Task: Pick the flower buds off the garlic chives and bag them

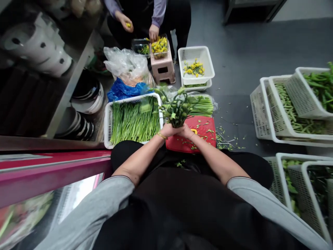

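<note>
In front of my lap I hold a bunch of green stems with pale buds (176,107), its tops pointing away from me. My left hand (168,131) is closed round the lower part from the left. My right hand (186,132) grips the same part from the right, touching the left. Beneath them lies a red flat-topped plastic piece (179,144) with a yellow handle, strewn with small green bits. A white basket (106,130) full of long thin green stems (135,121) stands at the left, and more cut green stems (201,106) lie behind the red piece.
Opposite, a person (145,17) handles yellow flowers (160,45) in a clear box on a pink stool (162,67). White baskets (209,64) stand behind, and several baskets of green vegetables (262,107) at the right. A metal shelf (75,80) borders the left. Scraps litter the floor.
</note>
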